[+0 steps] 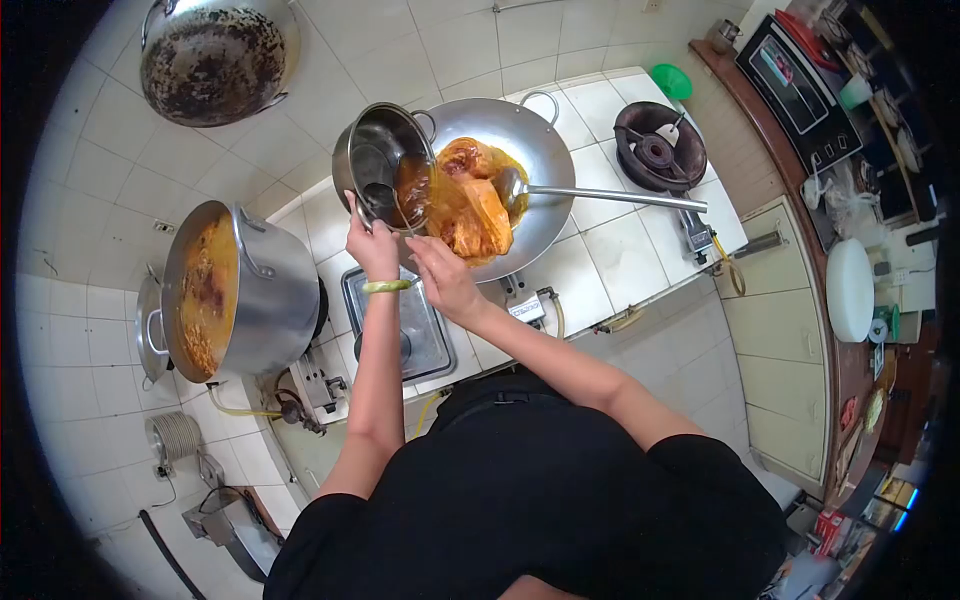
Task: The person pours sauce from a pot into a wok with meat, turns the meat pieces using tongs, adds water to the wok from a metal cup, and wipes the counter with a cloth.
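- Steel pot [362, 155] held tilted to the right by the left hand [372, 245], gripped at its near side; bangle [386, 286] worn on that wrist.
- Right hand [448, 280] held just beside the pot's near rim, fingers close together; contact cannot be told.
- Brown liquid [412, 190] seen at the pot's lowered lip, over the left side of the wok [545, 160]; pouring judged to be the step in hand.
- Large meat pieces [485, 215] placed mid-wok, surrounded by sauce.
- Ladle [600, 193] left unheld, bowl set in the sauce, handle extended right over the wok's rim.
- Worktop [625, 240] occupied by a burner [655, 150] at far right, a tray [437, 350] near, a big stockpot [275, 290] at left.
- Steady tilt judged to be called for, lip kept inside the wok's rim, splashing avoided.
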Available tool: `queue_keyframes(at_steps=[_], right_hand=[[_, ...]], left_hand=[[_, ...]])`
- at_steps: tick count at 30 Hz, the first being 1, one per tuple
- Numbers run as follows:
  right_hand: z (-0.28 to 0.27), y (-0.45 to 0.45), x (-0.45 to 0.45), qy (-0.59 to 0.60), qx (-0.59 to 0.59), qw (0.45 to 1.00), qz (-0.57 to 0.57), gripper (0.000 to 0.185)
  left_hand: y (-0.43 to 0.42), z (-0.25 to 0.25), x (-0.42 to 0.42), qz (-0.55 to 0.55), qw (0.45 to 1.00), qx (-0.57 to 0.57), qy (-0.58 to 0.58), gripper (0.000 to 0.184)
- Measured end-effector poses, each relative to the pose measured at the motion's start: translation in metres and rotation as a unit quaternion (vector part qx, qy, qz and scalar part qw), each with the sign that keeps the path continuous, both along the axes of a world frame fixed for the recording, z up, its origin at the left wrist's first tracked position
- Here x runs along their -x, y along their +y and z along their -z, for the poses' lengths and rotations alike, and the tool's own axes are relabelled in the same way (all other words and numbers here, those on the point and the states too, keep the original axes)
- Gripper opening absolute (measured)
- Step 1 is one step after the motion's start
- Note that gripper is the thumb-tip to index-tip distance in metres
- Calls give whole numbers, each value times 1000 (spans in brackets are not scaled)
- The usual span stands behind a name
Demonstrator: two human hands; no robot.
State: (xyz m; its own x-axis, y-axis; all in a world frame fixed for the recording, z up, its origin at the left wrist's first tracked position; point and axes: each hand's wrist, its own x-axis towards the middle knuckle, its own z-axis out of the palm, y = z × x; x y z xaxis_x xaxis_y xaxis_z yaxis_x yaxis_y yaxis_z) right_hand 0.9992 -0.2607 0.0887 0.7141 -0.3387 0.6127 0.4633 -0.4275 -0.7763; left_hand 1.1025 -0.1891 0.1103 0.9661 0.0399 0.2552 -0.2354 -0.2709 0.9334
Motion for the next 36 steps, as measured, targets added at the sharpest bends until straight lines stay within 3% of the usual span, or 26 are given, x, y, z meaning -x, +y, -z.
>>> queue_keyframes(at_steps=[3, 6, 8, 11, 15, 24, 26, 29, 30, 33, 36], right_hand=[[-5, 5, 2, 11, -46, 999, 27, 27], [-14, 6, 6, 32, -116, 992, 48, 25], [-16, 1, 7, 32, -153, 985, 70, 23], [-15, -2, 5, 15, -276, 960, 55, 23], [-36, -6, 13, 0, -340, 939, 46, 25], [-57, 10, 21, -52, -308, 949, 42, 24], [-60, 17, 20, -46, -233, 970, 58, 23], [-59, 28, 19, -34, -127, 989, 63, 23], [-54, 34, 16, -33, -111, 992, 53, 23], [-40, 45, 15, -17, -80, 996, 20, 23], [-33, 50, 32, 37, -71, 997, -13, 22]], left_hand=[[-1, 6, -4, -14, 990, -137, -21, 69], [-5, 2, -1, 22, 978, -177, -106, 73], [-6, 2, 2, 38, 978, -179, -103, 73], [-7, -9, 9, 61, 952, -228, -197, 75], [-5, -22, 16, 73, 929, -276, -237, 75], [6, -38, 22, 57, 911, -265, -312, 73], [14, -32, 16, 42, 906, -253, -337, 71], [31, -16, 15, 54, 959, -104, -259, 66], [36, -20, 25, 64, 996, 2, -67, 55], [58, 25, 13, 83, 947, 301, 74, 45], [75, 26, 34, 127, 891, 405, 159, 38]])
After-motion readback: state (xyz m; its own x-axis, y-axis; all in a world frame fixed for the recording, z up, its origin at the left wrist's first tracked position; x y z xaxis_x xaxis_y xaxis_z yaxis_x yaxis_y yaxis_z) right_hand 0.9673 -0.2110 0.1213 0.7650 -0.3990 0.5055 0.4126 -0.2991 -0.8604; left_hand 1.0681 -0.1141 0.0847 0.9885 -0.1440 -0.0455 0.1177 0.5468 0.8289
